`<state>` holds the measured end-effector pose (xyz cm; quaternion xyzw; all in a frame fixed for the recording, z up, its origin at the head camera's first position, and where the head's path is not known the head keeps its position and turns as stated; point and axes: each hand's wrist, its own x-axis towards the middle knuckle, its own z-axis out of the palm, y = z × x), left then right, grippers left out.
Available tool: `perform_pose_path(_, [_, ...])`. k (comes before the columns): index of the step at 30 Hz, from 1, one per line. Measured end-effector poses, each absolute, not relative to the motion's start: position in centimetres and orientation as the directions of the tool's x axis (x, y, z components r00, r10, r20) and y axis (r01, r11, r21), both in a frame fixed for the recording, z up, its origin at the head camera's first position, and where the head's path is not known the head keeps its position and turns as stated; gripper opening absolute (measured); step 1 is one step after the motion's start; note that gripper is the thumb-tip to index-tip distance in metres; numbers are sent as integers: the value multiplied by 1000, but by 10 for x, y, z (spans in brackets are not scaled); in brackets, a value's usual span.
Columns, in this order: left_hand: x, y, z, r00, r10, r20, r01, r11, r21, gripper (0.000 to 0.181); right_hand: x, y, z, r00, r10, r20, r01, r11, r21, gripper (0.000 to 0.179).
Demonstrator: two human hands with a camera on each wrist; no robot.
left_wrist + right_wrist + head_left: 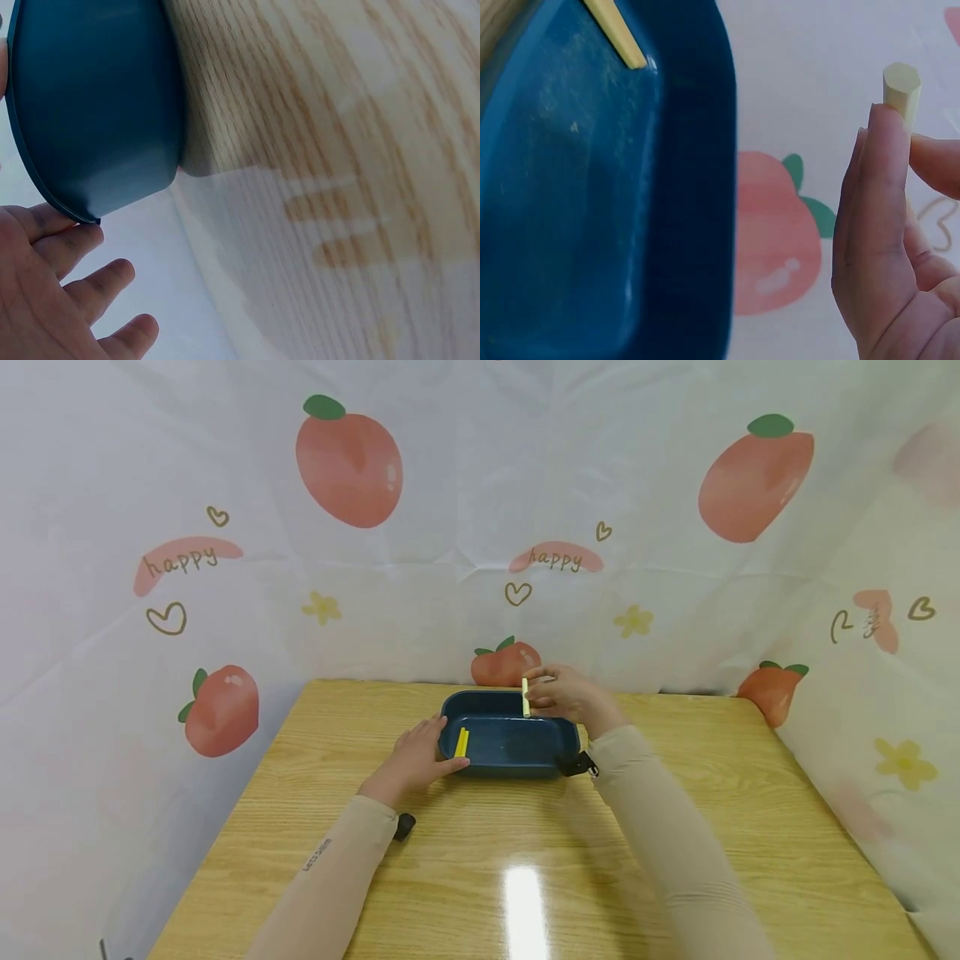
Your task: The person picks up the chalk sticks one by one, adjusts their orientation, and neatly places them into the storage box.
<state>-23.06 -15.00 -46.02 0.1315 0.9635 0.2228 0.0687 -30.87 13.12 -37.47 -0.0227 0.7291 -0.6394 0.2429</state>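
A dark blue rectangular dish [506,770] stands on the wooden table against the back cloth. My left hand [420,752] holds its left end, thumb over the front rim and fingertips at the left rim; in the left wrist view the outer fingers are spread free. Two yellow sticks [462,743] lie side by side inside, near the thumb. Above the dish's back right part, my right hand [562,693] pinches a pale yellow chalk stick [901,81] upright between thumb and fingers. Its end is six-sided. No contact between this stick and the dish shows.
A white cloth [450,602] printed with fruit and hearts hangs behind and beside the wooden table [465,868]. Something small and yellow [583,737] shows at the dish's right end, mostly hidden by the right wrist. Black devices [405,827] sit at both wrists.
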Motion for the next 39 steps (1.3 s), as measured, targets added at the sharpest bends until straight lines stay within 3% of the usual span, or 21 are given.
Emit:
perform_pose_path(19, [-231,-151,-461,-957,282,-71,218,857,467,98,-312,80,-403,-853,-332,-404,363,180,-914,54])
perform_pose_path(39, [-232,-152,-463,-957,283,-62,224,857,465,97,-314,64,-445,-845,-265,-464,414,223,-882,45])
